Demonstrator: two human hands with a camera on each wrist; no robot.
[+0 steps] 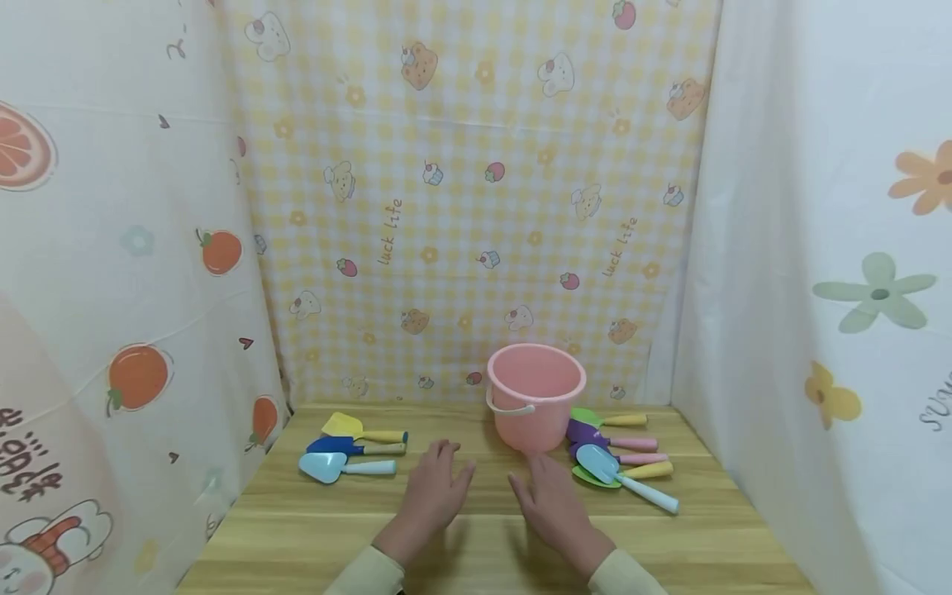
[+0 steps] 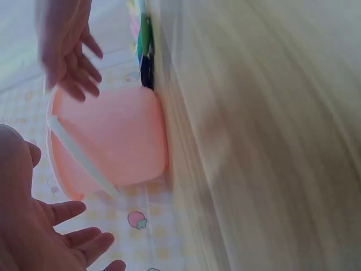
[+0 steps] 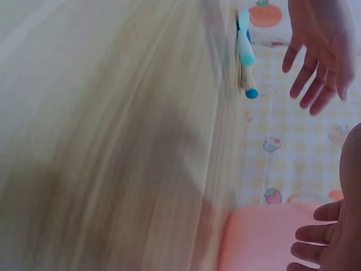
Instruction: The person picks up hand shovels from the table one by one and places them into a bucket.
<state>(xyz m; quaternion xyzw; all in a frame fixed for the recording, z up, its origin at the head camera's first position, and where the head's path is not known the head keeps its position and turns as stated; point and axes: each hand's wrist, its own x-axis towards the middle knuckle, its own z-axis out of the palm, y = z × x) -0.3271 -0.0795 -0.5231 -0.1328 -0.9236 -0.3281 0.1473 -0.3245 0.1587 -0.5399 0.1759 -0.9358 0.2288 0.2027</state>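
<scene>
Both bare hands hover above the wooden table, apart from each other and holding nothing. The left hand [image 1: 434,487] has relaxed fingers and is nearest the left group of toy shovels, where a light blue shovel [image 1: 323,468], a dark blue shovel [image 1: 335,446] and a yellow shovel [image 1: 344,426] lie side by side. In front of the pink bucket [image 1: 531,421] is the right hand [image 1: 552,500], its fingers loosely extended. The bucket stands upright with its pale handle [image 2: 84,161] hanging down at the front. In the right wrist view, the fingers [image 3: 313,234] overlap the bucket.
Right of the bucket lies a pile of toy shovels: a light blue one [image 1: 598,463] on top, purple ones [image 1: 583,434] and green ones [image 1: 585,416] with yellow or pink handles. A checked cloth [image 1: 461,207] hangs behind the table [image 1: 491,549]; printed curtains flank both sides.
</scene>
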